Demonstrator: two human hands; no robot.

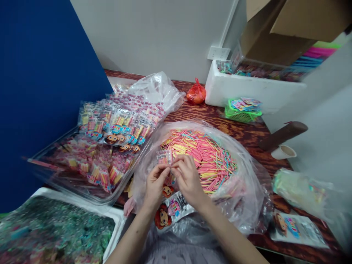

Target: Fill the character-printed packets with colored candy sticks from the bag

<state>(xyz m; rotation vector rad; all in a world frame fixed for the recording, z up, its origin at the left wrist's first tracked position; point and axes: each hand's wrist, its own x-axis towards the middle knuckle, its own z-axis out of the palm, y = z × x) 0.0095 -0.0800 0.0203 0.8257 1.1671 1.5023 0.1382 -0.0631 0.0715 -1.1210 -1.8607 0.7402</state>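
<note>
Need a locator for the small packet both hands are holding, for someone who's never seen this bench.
Start at the big clear bag of pink and yellow sticks in the middle of the wooden table. At its near-left edge, the left hand and right hand pinch a small clear packet. It alone is lifted; other packets lie piled in the tray at left.

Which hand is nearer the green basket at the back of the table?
Right. The right hand sits on the side toward the green basket, over the bag of coloured sticks; the left hand is beside it, farther away.
</note>
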